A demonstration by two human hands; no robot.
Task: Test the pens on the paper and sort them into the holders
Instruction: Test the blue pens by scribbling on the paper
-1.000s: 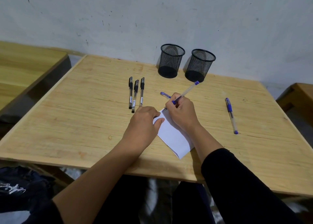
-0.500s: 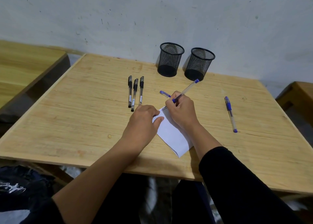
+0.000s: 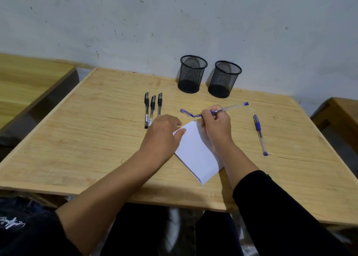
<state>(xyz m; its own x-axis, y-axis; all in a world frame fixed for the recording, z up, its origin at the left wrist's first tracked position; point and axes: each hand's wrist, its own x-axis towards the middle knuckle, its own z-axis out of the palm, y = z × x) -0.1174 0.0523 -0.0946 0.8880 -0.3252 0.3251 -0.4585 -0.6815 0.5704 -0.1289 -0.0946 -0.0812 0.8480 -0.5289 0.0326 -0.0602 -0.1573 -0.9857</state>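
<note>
A folded white paper point(image 3: 195, 151) lies on the wooden table point(image 3: 96, 139). My left hand point(image 3: 164, 131) rests flat on its left edge and holds nothing. My right hand point(image 3: 217, 126) grips a blue pen point(image 3: 230, 108), lifted and lying nearly level above the paper's top corner. Its blue cap point(image 3: 186, 113) lies just beyond the paper. Three black pens point(image 3: 152, 108) lie side by side to the left. Another blue pen point(image 3: 260, 134) lies to the right. Two black mesh holders point(image 3: 191, 73) point(image 3: 224, 79) stand by the wall, both without pens.
A grey wall runs right behind the holders. A second wooden table point(image 3: 25, 81) stands to the left across a gap, and the corner of another point(image 3: 341, 112) shows at the right. My legs in dark clothing are under the near edge.
My right hand has lifted the blue pen off the paper and tilted it flatter, its back end swinging right. My left hand stays on the paper.
</note>
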